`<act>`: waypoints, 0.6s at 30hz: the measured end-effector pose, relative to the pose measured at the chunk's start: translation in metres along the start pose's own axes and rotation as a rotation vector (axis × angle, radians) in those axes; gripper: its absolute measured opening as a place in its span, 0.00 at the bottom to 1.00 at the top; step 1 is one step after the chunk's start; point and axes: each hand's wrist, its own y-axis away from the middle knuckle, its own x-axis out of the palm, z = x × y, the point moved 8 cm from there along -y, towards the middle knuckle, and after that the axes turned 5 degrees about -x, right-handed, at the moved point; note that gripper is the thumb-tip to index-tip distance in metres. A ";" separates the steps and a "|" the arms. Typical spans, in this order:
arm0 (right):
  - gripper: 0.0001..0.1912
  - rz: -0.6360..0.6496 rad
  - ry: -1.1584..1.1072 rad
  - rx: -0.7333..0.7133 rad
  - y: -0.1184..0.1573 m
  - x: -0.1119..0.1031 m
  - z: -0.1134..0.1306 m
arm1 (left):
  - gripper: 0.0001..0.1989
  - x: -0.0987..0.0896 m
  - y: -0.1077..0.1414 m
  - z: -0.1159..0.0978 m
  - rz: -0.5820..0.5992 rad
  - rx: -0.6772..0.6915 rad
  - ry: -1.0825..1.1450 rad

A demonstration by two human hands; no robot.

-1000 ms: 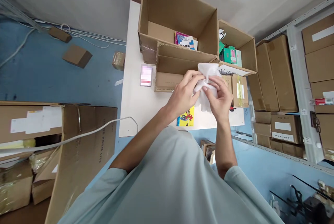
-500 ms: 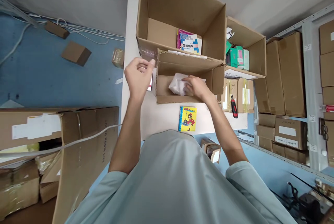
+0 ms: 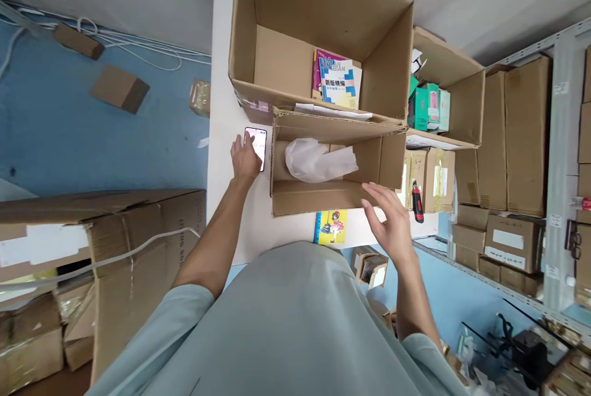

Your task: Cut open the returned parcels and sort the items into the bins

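My left hand is over a phone with a lit screen, lying on the white table. Its fingers are apart, and a fingertip appears to touch the screen. My right hand hangs in the air by the near right corner of a small cardboard box, fingers spread and holding nothing. Inside that box lies a crumpled white plastic bag; whether anything is wrapped in it I cannot tell. Between the box and my body is a yellow booklet with a cartoon figure, partly covered by the box.
Behind stands a larger cardboard box with several books inside. To its right, another box holds green packages. A red and black box cutter lies on taped cartons. Shelving with cartons lines the right side.
My right hand has let go of the white bag and moved out of the box toward me. The left hand has lowered onto the phone. The small box now covers part of the booklet.
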 end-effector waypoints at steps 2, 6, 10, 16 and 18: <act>0.17 -0.032 0.014 0.048 0.019 -0.005 -0.008 | 0.36 0.006 0.000 0.006 0.033 -0.042 -0.050; 0.15 -0.074 0.017 0.137 0.046 -0.011 -0.018 | 0.38 0.004 0.002 0.008 0.063 -0.063 -0.102; 0.15 -0.177 0.005 0.213 0.071 -0.018 -0.027 | 0.38 -0.022 0.020 0.008 -0.049 -0.037 -0.042; 0.25 -0.266 -0.090 0.493 0.132 0.025 -0.111 | 0.31 -0.054 0.103 0.028 -0.267 -0.122 -0.034; 0.28 -0.116 -0.145 0.593 0.152 0.064 -0.143 | 0.25 -0.041 0.136 0.031 -0.221 -0.162 -0.083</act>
